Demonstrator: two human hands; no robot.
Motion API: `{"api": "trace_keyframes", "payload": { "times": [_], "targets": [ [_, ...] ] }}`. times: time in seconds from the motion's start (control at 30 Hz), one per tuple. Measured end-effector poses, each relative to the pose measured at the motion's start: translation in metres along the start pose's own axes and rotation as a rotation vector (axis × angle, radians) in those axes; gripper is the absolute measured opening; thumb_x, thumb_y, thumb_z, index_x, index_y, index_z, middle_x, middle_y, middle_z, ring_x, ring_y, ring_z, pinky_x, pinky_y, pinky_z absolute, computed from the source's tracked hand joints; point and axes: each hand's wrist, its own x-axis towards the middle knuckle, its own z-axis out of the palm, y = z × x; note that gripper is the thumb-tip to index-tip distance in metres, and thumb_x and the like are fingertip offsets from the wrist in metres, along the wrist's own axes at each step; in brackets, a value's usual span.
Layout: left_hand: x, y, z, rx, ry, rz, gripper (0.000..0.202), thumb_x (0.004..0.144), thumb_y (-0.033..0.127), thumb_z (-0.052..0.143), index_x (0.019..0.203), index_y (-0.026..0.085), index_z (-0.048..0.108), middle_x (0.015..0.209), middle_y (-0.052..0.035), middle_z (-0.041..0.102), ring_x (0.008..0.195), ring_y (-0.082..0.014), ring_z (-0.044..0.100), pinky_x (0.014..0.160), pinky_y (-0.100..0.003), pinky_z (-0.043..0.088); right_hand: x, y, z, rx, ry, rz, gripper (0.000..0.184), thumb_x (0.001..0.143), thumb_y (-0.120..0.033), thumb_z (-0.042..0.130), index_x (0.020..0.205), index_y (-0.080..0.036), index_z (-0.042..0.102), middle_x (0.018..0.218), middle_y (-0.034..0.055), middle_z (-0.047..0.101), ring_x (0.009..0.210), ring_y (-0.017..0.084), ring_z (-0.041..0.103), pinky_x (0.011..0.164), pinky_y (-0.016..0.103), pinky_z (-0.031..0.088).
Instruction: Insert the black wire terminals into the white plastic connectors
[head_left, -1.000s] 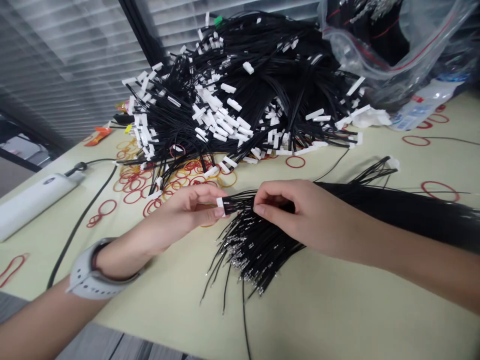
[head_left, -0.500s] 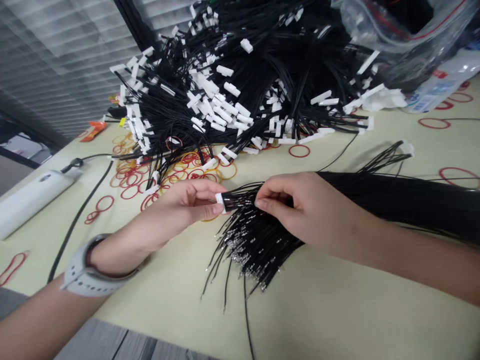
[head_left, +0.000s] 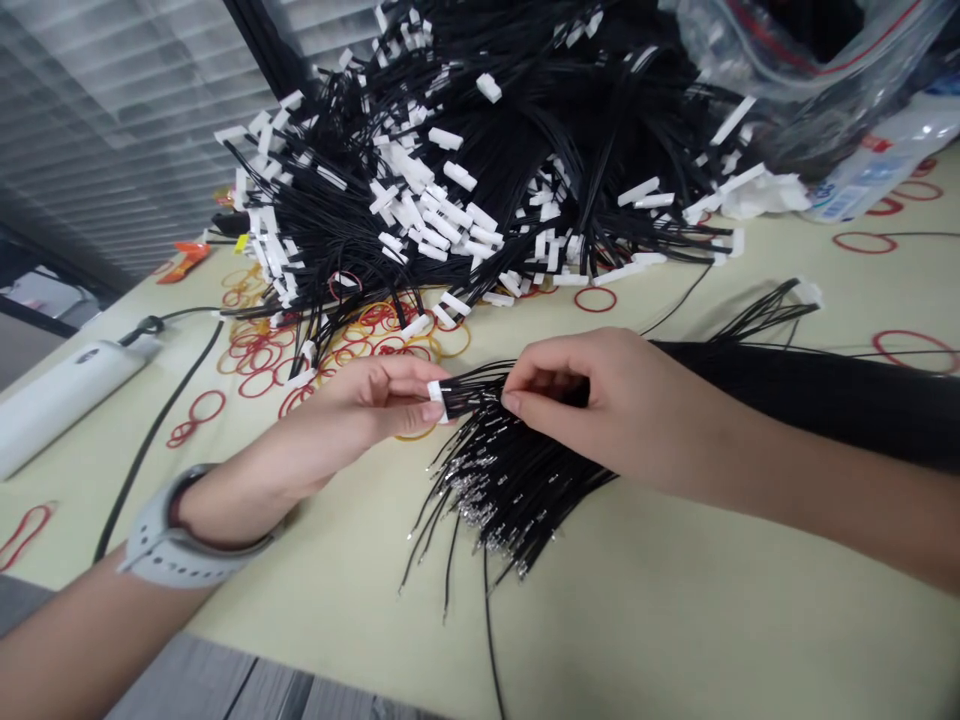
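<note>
Hands are meeting at mid-table, much as a second ago, though both are now sitting slightly higher in view as the camera tips down. Left hand (head_left: 379, 400) is pinching a small white connector (head_left: 436, 398) between thumb and fingers. Right hand (head_left: 600, 405) is gripping the black wires (head_left: 472, 397) running into that connector, fingertips closed just beside it. Below them, loose wire bundle (head_left: 510, 490) is lying fanned on the table (head_left: 675, 620), unmoved, and the finished harness pile (head_left: 480, 170) is resting behind.
</note>
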Motion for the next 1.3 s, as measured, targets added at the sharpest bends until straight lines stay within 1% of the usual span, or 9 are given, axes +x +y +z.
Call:
{"api": "trace_keyframes", "payload": {
  "times": [0.17, 0.33, 0.4, 0.53, 0.8, 0.93, 1.1, 1.2, 1.3],
  "targets": [
    [0.0011, 0.0004, -0.0009, 0.009, -0.042, 0.019, 0.017, 0.078, 0.014, 0.065, 0.095, 0.017, 0.064, 0.082, 0.0016, 0.070, 0.076, -0.0072, 0.060, 0.071, -0.017, 0.041, 0.0002, -0.0014, -0.0010, -0.022, -0.006, 0.033, 0.014, 0.079, -0.022, 0.056, 0.067, -0.020, 0.062, 0.057, -0.0058, 0.058, 0.048, 0.006, 0.045, 0.048, 0.022, 0.032],
    [0.0039, -0.0027, -0.0022, -0.010, -0.007, 0.011, 0.021, 0.075, 0.015, 0.068, 0.096, 0.016, 0.063, 0.081, 0.0000, 0.069, 0.074, -0.0084, 0.061, 0.070, -0.018, 0.043, 0.0003, -0.0015, 0.0009, -0.052, -0.005, 0.055, 0.013, 0.080, -0.024, 0.056, 0.069, -0.019, 0.062, 0.059, -0.0053, 0.059, 0.047, 0.006, 0.042, 0.051, 0.024, 0.032],
    [0.0044, -0.0035, -0.0032, -0.007, -0.022, 0.022, 0.021, 0.074, 0.016, 0.069, 0.094, 0.017, 0.064, 0.081, -0.0002, 0.069, 0.075, -0.0091, 0.061, 0.070, -0.019, 0.043, 0.0006, -0.0011, 0.0009, -0.067, 0.005, 0.053, 0.014, 0.080, -0.024, 0.056, 0.069, -0.019, 0.062, 0.058, -0.0053, 0.058, 0.045, 0.005, 0.040, 0.051, 0.024, 0.031],
    [0.0030, -0.0022, -0.0035, 0.003, -0.078, 0.023, 0.017, 0.078, 0.016, 0.066, 0.095, 0.016, 0.064, 0.085, -0.0006, 0.069, 0.078, -0.0089, 0.060, 0.073, -0.019, 0.042, 0.0009, -0.0014, 0.0012, -0.098, 0.035, 0.019, 0.014, 0.078, -0.022, 0.056, 0.066, -0.019, 0.061, 0.056, -0.0042, 0.057, 0.045, 0.006, 0.040, 0.051, 0.024, 0.030],
    [0.0021, -0.0010, -0.0015, 0.004, -0.063, 0.007, 0.018, 0.078, 0.014, 0.065, 0.096, 0.017, 0.063, 0.085, 0.0006, 0.070, 0.080, -0.0091, 0.061, 0.075, -0.019, 0.043, -0.0006, -0.0002, 0.0041, -0.155, 0.090, -0.095, 0.015, 0.078, -0.017, 0.054, 0.064, -0.018, 0.059, 0.058, -0.0031, 0.057, 0.052, 0.008, 0.044, 0.055, 0.024, 0.031],
    [0.0018, 0.0010, -0.0004, 0.015, -0.083, 0.011, 0.016, 0.078, 0.013, 0.064, 0.094, 0.014, 0.064, 0.084, -0.0005, 0.069, 0.079, -0.0092, 0.061, 0.074, -0.019, 0.042, -0.0016, 0.0017, 0.0057, -0.185, 0.082, -0.126, 0.014, 0.079, -0.017, 0.053, 0.066, -0.018, 0.059, 0.061, -0.0027, 0.057, 0.055, 0.008, 0.044, 0.055, 0.024, 0.031],
    [-0.0003, 0.0033, 0.0019, -0.031, -0.082, 0.002, 0.014, 0.077, 0.011, 0.065, 0.090, 0.015, 0.066, 0.081, 0.0012, 0.070, 0.074, -0.0068, 0.060, 0.070, -0.016, 0.043, -0.0019, 0.0033, 0.0074, -0.221, 0.080, -0.184, 0.013, 0.079, -0.015, 0.052, 0.068, -0.017, 0.059, 0.065, -0.0023, 0.056, 0.057, 0.008, 0.044, 0.054, 0.023, 0.029],
    [0.0001, 0.0025, 0.0027, -0.043, -0.122, 0.026, 0.014, 0.077, 0.011, 0.065, 0.090, 0.017, 0.068, 0.080, 0.0025, 0.071, 0.075, -0.0060, 0.062, 0.071, -0.015, 0.044, -0.0026, 0.0043, 0.0076, -0.247, 0.072, -0.234, 0.013, 0.081, -0.015, 0.052, 0.070, -0.017, 0.059, 0.067, -0.0020, 0.055, 0.057, 0.008, 0.043, 0.054, 0.023, 0.028],
    [0.0018, 0.0012, 0.0032, -0.037, -0.144, 0.081, 0.017, 0.076, 0.010, 0.065, 0.090, 0.017, 0.070, 0.078, 0.0022, 0.072, 0.071, -0.0051, 0.063, 0.067, -0.012, 0.045, -0.0032, 0.0041, 0.0083, -0.277, 0.065, -0.270, 0.015, 0.083, -0.015, 0.049, 0.072, -0.016, 0.059, 0.068, -0.0012, 0.054, 0.057, 0.008, 0.043, 0.053, 0.023, 0.027]
  ]
}}
